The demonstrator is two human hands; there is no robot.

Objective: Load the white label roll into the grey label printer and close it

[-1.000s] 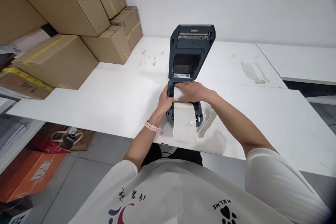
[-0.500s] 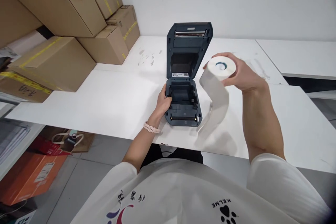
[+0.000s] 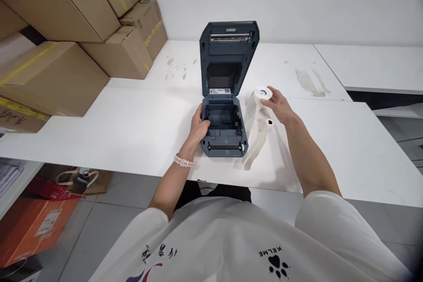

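A dark blue-grey label printer (image 3: 224, 134) stands on the white table with its lid (image 3: 228, 57) raised and its roll bay uncovered. My left hand (image 3: 199, 128) grips the printer's left side, thumb over the rim. To the right of the printer, my right hand (image 3: 277, 103) has its fingers around the right side of a large white label roll (image 3: 263, 93), which is low at the tabletop with its paper trailing on the left. In front of that roll lies a smaller paper roll (image 3: 269, 122) with a dark core and a loose strip curling toward the table's front edge.
Cardboard boxes (image 3: 56, 79) with yellow tape are stacked on the left of the table (image 3: 148, 132). Behind is a white wall (image 3: 264, 0). An orange box (image 3: 39, 224) and a paper bag sit on the floor at lower left.
My right hand has lowered the large label roll from the air to the tabletop beside the printer. The smaller roll has come into sight. My left hand stays on the printer.
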